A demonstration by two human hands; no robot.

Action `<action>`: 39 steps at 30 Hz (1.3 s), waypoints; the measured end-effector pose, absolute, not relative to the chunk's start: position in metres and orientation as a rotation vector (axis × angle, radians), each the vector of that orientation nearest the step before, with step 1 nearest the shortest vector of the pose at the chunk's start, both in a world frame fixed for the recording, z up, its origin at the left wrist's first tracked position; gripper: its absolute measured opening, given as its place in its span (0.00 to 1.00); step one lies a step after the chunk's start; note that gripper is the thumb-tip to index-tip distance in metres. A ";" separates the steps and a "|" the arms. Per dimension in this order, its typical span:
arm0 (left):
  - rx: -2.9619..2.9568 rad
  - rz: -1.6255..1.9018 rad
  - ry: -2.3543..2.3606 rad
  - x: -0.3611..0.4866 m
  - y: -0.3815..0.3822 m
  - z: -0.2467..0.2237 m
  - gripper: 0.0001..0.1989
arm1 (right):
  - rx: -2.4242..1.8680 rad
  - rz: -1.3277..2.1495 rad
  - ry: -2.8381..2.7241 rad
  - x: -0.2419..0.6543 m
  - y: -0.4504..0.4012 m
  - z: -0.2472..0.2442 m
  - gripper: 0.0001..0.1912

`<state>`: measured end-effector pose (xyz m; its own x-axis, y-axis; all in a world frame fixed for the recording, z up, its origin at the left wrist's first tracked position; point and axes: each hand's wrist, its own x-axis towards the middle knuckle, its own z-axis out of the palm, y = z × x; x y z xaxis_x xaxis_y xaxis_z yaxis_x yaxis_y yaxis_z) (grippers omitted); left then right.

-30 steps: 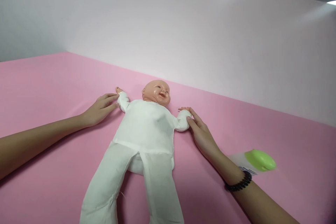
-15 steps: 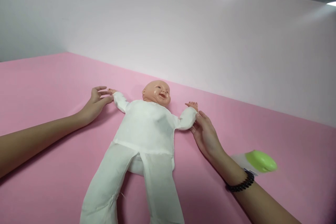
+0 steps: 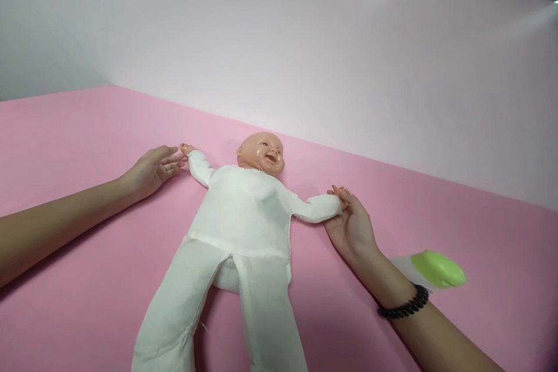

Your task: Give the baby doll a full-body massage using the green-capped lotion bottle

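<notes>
A baby doll (image 3: 244, 209) in a white cloth suit lies on its back, arms spread, its legs toward me and cut off by the lower frame edge. At the doll's hand on the left side, my left hand (image 3: 150, 171) has its fingers stretched out and apart, the fingertips at or just touching that small hand. Across the body, my right hand (image 3: 355, 229) is closed round the doll's other hand (image 3: 343, 195), with the white sleeve end lying over my fingers. Some of those fingers are hidden beneath the sleeve.
A pale bottle with a green cap (image 3: 440, 269) lies behind my right wrist, partly hidden by it. A black coiled band (image 3: 405, 304) circles that wrist. The pink table (image 3: 78, 145) meets a white wall (image 3: 279, 52) just beyond the doll's head.
My right hand has shifted outward from the sleeve to the doll's hand, and that arm is now straighter and lower. My left hand has turned, its fingers now lower beside the doll's hand.
</notes>
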<state>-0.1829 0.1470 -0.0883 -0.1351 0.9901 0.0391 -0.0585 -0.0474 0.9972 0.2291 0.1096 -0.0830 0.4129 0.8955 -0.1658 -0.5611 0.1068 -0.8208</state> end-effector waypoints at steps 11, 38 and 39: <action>0.609 1.446 0.941 -0.183 0.147 -0.075 0.05 | -0.955 1.105 -0.411 0.226 0.109 -0.082 0.17; 0.998 1.530 1.227 -0.177 0.138 -0.074 0.05 | -0.981 1.112 -0.436 0.222 0.107 -0.079 0.19; 0.999 1.565 1.253 -0.177 0.135 -0.074 0.06 | -0.987 1.111 -0.437 0.220 0.107 -0.079 0.20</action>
